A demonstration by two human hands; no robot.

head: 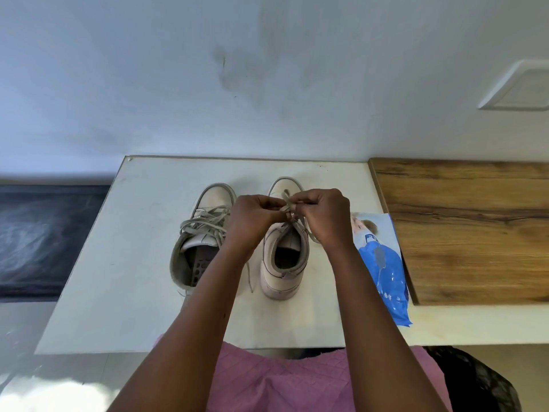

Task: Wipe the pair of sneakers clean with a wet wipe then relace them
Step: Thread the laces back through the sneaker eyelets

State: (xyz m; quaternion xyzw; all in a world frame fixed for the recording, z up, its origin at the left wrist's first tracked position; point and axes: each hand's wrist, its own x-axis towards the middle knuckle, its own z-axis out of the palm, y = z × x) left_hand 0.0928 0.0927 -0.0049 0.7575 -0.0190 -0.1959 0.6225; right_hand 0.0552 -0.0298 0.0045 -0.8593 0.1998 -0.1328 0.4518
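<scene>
Two hands meet over the right-hand sneaker [283, 257], which stands on the white surface [124, 263] with its toe pointing away from the person. The left hand [252, 217] and the right hand [322, 214] are each pinched shut on the shoelace [286, 200], knuckles nearly touching, with a small loop rising just beyond the grip and loose ends trailing down either side of the shoe toward the person. By the look of it the step in hand is tying off this shoe's lace. To do it well, both pinches should keep even tension so the knot seats flat against the tongue, and the loops should be drawn out level rather than yanked, or one end may slip through. To the left of the grip, just beside this shoe, the other sneaker [197, 242] sits with its lace [202, 221] loose and tangled across the opening, so it likely needs lacing after. To the right of the grip lies a blue wipes pack [383, 272], against the edge of a wooden board [475, 227]. Beyond the grip, the surface ends at a pale wall [267, 84].
</scene>
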